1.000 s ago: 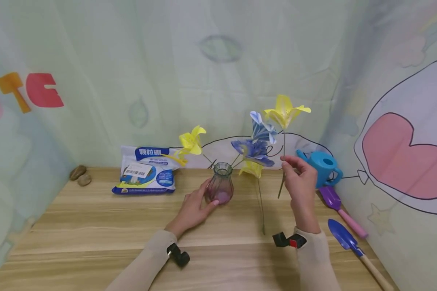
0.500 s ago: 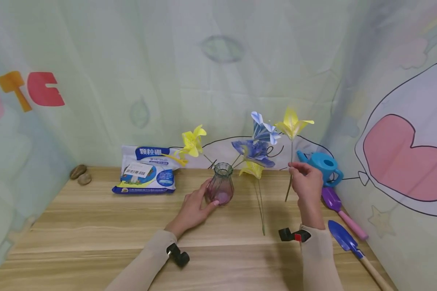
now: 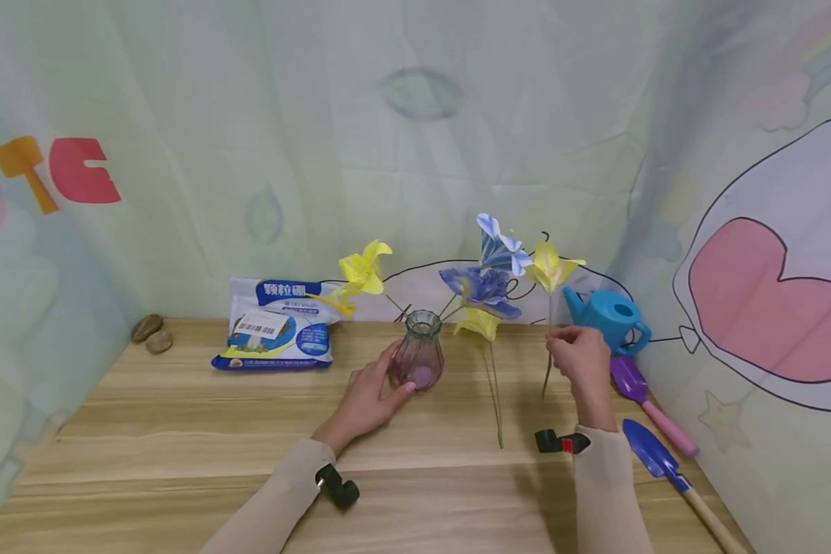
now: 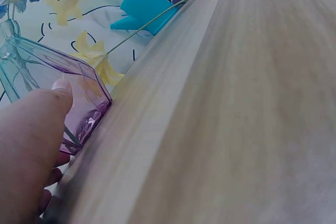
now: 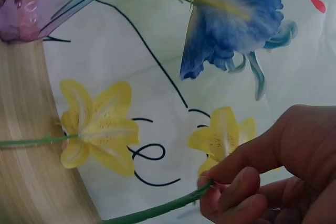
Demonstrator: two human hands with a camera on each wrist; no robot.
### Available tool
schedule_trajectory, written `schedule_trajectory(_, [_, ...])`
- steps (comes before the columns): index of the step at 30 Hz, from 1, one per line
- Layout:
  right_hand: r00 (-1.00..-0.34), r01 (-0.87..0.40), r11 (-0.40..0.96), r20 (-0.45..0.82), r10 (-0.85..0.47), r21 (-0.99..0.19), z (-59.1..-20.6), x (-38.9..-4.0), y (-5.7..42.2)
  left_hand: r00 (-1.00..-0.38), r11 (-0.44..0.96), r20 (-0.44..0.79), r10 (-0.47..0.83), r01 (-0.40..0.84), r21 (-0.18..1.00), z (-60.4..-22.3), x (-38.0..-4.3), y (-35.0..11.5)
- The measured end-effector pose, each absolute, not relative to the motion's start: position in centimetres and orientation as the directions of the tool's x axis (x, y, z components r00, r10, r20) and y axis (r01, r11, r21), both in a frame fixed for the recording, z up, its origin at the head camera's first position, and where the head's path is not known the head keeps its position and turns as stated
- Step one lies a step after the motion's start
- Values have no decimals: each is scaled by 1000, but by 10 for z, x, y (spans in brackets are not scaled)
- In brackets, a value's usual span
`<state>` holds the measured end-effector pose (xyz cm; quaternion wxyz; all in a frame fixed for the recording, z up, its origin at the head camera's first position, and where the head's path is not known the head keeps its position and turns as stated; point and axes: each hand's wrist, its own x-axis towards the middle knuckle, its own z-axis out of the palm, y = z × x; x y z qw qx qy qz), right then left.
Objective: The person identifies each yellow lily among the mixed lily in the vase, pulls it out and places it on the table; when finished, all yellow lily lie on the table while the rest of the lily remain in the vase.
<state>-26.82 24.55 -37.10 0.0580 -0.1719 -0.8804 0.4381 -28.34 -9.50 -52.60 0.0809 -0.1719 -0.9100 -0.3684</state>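
In the head view my left hand holds a ribbed glass vase, green at the neck and purple below, upright on the table. Its thumb lies against the glass in the left wrist view, and the other fingers are partly hidden. My right hand pinches the green stem of a yellow lily, bloom upward. Blue flowers lean right from the vase, and yellow ones lean left. Between vase and right hand, another yellow lily rests with its bloom against the back wall.
A blue-and-white packet lies at the back left, beside two brown stones. At right stand a blue watering can, a purple shovel and a blue trowel. Printed cloth walls enclose the table.
The right hand has lowered the yellow lily and shifted slightly right, so its bloom sits lower beside the blue flowers. The left hand and vase have stayed put.
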Motion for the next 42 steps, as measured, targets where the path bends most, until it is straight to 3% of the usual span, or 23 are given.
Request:
schedule_trajectory(16, [-961, 274, 683, -215, 173, -677, -398, -283, 261, -925, 668, 272, 263, 379, 641, -525, -281, -96])
schedule_trajectory(31, [-967, 200, 681, -254, 21, -705, -438, -300, 254, -922, 665, 284, 263, 387, 639, -524, -282, -96])
schedule_trajectory(42, [-939, 217, 705, -341, -37, -675, -445, -301, 252, -924, 671, 276, 265, 382, 636, -524, -282, -96])
